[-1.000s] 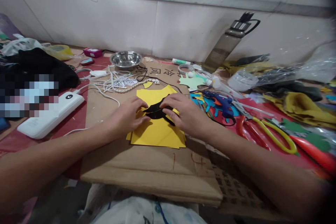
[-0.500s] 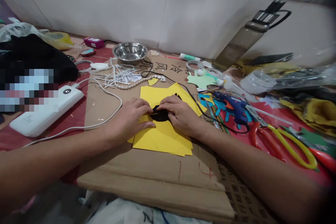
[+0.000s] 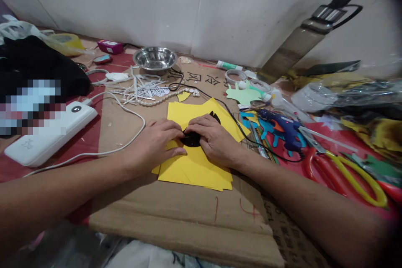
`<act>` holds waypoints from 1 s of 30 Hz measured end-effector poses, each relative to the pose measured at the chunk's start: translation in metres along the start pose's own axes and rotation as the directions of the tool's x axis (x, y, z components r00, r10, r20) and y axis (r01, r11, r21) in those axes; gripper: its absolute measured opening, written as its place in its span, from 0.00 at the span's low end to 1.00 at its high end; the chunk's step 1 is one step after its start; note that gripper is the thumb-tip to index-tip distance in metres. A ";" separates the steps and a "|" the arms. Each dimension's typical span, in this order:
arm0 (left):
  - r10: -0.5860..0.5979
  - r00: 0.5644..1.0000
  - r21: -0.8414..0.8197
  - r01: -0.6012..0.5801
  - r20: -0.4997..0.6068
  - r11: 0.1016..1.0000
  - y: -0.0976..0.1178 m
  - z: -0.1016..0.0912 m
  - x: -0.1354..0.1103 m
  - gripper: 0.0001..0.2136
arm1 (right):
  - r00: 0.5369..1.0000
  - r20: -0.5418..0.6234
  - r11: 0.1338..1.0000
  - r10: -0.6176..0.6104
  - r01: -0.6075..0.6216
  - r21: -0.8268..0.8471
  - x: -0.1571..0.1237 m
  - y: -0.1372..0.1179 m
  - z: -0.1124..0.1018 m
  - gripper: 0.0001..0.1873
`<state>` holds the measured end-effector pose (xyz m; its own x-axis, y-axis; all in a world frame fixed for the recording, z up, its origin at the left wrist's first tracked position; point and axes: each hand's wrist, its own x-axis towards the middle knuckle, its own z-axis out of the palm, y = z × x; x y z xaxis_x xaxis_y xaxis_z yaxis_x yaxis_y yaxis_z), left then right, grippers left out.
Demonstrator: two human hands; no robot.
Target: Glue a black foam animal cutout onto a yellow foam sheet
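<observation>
A black cut-out, apparently of paper, lies on a loose stack of yellow paper sheets. My left hand has its curled fingertips at the cut-out's left edge, with the thumb resting lower on the yellow paper. From the other side, my right hand bends its fingers over the cut-out and presses it, thumb tucked close. Much of the black shape is covered by my fingers; a notched tip shows above the right knuckles.
Cardboard lies under the paper. At right are a glue gun, large scissors and a leaning bottle. A metal bowl stands behind; a white power bank with its cable lies left.
The camera view has shifted slightly. Both hands stay on the black cut-out, with only small finger movement.
</observation>
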<state>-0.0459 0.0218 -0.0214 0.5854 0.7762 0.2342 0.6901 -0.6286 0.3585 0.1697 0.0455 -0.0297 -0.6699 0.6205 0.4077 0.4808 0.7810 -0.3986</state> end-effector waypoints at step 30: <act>-0.019 0.996 0.085 0.026 -0.082 0.996 -0.006 -0.015 0.002 0.11 | 0.925 -0.186 0.940 0.330 -0.340 -0.021 -0.023 -0.004 -0.017 0.17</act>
<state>-0.0555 0.0277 -0.0093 0.5352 0.7893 0.3011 0.7386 -0.6102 0.2867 0.1921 0.0293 -0.0235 -0.3560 0.8452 0.3986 0.6918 0.5251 -0.4957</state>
